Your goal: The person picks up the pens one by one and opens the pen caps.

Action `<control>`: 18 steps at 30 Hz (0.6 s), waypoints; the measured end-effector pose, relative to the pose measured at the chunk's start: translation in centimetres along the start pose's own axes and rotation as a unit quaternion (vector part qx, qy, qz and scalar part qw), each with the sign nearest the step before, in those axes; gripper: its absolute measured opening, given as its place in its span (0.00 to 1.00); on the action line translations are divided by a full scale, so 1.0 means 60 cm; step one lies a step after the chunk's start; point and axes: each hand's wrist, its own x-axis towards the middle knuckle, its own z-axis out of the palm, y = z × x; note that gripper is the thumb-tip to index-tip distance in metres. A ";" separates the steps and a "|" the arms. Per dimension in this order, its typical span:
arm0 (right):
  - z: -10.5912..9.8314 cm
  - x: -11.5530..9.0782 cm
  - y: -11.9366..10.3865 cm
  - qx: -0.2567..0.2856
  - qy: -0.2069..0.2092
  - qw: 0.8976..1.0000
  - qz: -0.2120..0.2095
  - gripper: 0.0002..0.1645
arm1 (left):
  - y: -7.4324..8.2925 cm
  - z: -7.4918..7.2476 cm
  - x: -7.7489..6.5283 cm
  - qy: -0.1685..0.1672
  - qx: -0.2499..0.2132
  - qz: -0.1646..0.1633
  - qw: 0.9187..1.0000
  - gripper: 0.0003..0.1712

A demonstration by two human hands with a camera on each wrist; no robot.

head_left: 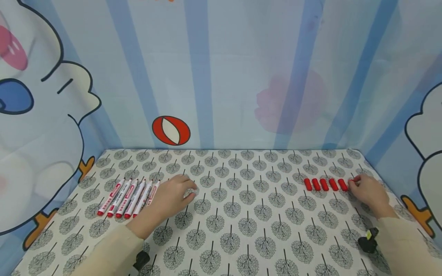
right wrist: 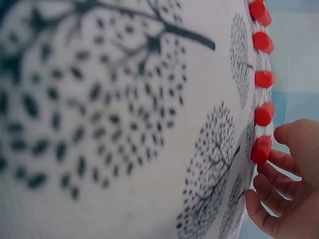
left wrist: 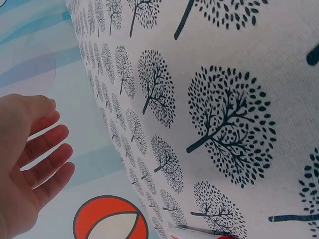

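A row of several red marker caps (head_left: 324,184) runs along the right side of the tablecloth. My right hand (head_left: 369,191) is at the right end of that row. In the right wrist view, its parted thumb and fingers (right wrist: 289,174) are right by the nearest red cap (right wrist: 261,149), with the thumb tip slightly off it. My left hand (head_left: 174,193) hovers with fingers loosely bent and nothing in them, overlapping the rightmost of the white markers (head_left: 127,197) in the head view. These markers lie side by side, red ends toward me and narrow tips pointing away.
A white tablecloth (head_left: 231,230) printed with dark trees covers the table. Behind it hangs a pale blue striped backdrop (head_left: 235,76) with cartoon figures and a red-and-white ball print (head_left: 171,130). Small black devices (head_left: 368,243) sit at both wrists.
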 end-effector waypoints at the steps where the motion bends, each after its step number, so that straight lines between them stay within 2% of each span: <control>1: 0.000 0.000 -0.005 0.000 0.005 1.000 -0.008 0.22 | 0.000 0.001 0.000 0.002 0.000 0.002 1.000 0.07; 9: -0.010 -0.005 -0.058 -0.017 0.070 0.993 -0.092 0.20 | 0.002 0.005 0.009 0.005 0.006 0.011 1.000 0.07; 14: -0.020 -0.009 -0.096 -0.027 0.070 0.988 -0.133 0.18 | 0.004 0.005 0.015 -0.004 0.010 0.005 1.000 0.08; 18: -0.026 -0.015 -0.130 -0.028 0.065 0.984 -0.164 0.18 | 0.005 0.003 0.019 -0.002 0.004 0.015 1.000 0.09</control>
